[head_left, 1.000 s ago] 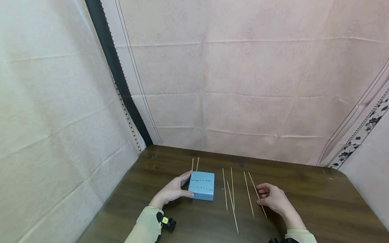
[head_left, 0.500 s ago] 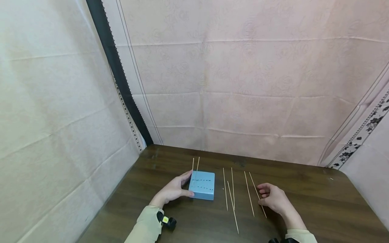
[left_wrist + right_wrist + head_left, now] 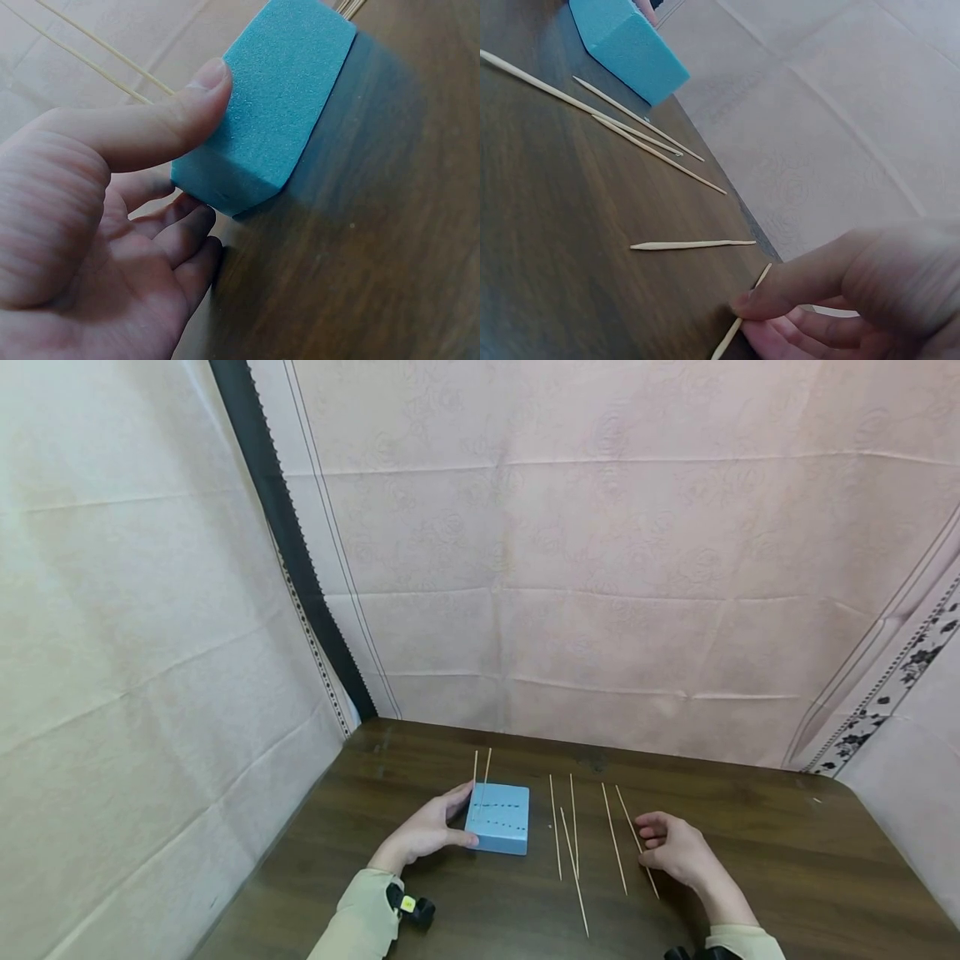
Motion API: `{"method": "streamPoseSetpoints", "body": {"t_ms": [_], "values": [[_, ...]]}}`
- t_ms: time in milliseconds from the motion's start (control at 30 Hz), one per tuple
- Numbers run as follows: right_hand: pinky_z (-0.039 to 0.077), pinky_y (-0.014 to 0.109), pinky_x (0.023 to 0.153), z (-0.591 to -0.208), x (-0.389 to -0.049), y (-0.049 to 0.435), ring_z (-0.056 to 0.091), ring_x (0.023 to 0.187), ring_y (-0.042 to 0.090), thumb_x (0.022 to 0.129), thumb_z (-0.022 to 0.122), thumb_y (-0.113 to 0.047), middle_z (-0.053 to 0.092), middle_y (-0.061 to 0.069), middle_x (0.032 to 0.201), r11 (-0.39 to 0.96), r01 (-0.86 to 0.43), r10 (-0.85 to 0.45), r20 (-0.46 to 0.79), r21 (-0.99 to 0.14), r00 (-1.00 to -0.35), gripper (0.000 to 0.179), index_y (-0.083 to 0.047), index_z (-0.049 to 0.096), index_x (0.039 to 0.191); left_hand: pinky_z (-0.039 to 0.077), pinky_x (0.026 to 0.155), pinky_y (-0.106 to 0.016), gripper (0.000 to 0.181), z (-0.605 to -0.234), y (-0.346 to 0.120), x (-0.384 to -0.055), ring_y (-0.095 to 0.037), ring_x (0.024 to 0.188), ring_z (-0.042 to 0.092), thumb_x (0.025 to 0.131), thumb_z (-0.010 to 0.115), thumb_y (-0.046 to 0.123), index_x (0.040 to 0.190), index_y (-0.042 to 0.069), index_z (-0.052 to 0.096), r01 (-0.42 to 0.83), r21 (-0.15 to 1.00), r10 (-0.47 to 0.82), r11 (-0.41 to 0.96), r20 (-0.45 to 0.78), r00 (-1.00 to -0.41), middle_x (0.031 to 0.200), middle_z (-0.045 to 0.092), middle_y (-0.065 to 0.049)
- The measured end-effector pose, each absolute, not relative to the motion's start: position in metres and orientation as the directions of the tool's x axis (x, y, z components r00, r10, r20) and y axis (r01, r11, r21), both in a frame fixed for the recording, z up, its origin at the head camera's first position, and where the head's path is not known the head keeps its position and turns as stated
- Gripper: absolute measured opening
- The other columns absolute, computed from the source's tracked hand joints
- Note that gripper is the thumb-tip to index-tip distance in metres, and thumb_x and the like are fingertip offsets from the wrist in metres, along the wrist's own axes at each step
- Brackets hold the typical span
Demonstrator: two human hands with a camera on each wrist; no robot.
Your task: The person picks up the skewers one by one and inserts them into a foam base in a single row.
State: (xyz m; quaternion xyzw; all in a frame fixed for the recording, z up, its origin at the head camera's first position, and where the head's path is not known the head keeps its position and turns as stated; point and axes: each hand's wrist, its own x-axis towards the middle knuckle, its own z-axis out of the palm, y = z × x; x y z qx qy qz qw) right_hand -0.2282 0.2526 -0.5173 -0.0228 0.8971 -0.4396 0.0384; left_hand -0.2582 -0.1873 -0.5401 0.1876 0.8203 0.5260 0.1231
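My left hand [image 3: 423, 835] grips the left side of a blue foam block [image 3: 502, 818], thumb on the near face and fingers round the far side. Rows of small dark holes mark its top. Two thin bamboo skewers [image 3: 488, 766] stand up from its left end. My right hand [image 3: 675, 853] pinches another bamboo skewer [image 3: 627, 814] between thumb and index finger, the other fingers curled loosely. In the right wrist view this pinched skewer [image 3: 725, 343] sticks out on both sides of the thumb, low over the wood.
Left of the right hand lies a loose skewer [image 3: 613, 835]. Three more sit nearer the block, one of them [image 3: 581, 902] reaching closest to me and crossing beside its neighbour. The brown wooden table [image 3: 450, 918] ends at a pale cloth wall [image 3: 600, 568].
The right fingertips and the top of the pinched skewer have shifted very slightly to the right. My left hand and the block stay where they were.
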Motion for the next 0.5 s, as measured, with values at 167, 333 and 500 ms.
{"method": "streamPoseSetpoints", "body": {"t_ms": [167,333,500], "values": [[0.059,0.037,0.079,-0.5187,-0.2291,0.2543,0.068,0.104,0.031,0.076,0.086,0.009,0.072,0.013,0.114,0.606,-0.001,-0.077,-0.057,-0.795,-0.995,0.058,0.008,0.066,0.13,0.025,0.128,-0.053,0.103,-0.5396,-0.1874,-0.2575,-0.033,0.16,0.027,0.09,0.089,0.024,0.17,0.005,0.027,0.178,0.91,0.438,0.374,-0.005,-0.899,0.176,0.025,-0.01],[0.059,0.037,0.078,-0.5178,-0.2294,0.256,0.067,0.105,0.031,0.077,0.084,0.007,0.071,0.014,0.116,0.601,0.009,-0.085,-0.075,-0.8,-0.994,0.058,0.007,0.065,0.132,0.025,0.128,-0.053,0.103,-0.539,-0.1871,-0.2564,-0.033,0.16,0.027,0.089,0.09,0.024,0.17,0.006,0.027,0.177,0.907,0.435,0.383,-0.008,-0.901,0.176,0.025,-0.01],[0.058,0.036,0.078,-0.5153,-0.229,0.2569,0.067,0.106,0.031,0.079,0.08,0.006,0.071,0.014,0.117,0.586,0.02,-0.093,-0.092,-0.81,-0.991,0.058,0.009,0.063,0.135,0.025,0.128,-0.053,0.103,-0.5374,-0.187,-0.2553,-0.033,0.16,0.027,0.089,0.09,0.022,0.17,0.006,0.027,0.181,0.906,0.438,0.383,-0.006,-0.899,0.176,0.025,-0.011]]}}
